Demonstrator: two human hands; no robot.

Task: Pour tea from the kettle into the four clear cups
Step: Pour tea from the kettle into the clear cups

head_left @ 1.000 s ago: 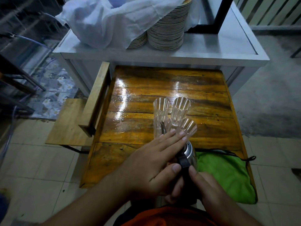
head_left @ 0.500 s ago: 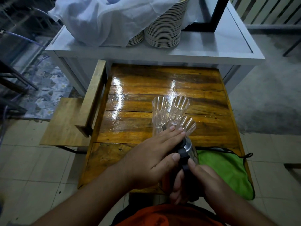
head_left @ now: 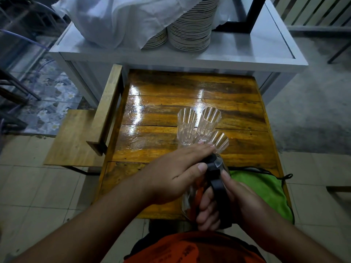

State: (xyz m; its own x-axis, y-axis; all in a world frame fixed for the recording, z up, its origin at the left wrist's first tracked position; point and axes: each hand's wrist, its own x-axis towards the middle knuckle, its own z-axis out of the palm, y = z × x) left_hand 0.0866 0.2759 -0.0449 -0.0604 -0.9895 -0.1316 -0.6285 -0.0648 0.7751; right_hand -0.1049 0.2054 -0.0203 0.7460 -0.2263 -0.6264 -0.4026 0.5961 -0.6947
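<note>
Single head-worn view looks steeply down, close over the wooden table.

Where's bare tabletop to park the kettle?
Free: the wooden table left of the clear cups, and the far strip toward the white counter. Crowded: near right, with the green cloth, kettle and both hands.

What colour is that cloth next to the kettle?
Bright green. The cloth lies on the wooden table's near right corner, seen clearly in the head view.
</note>
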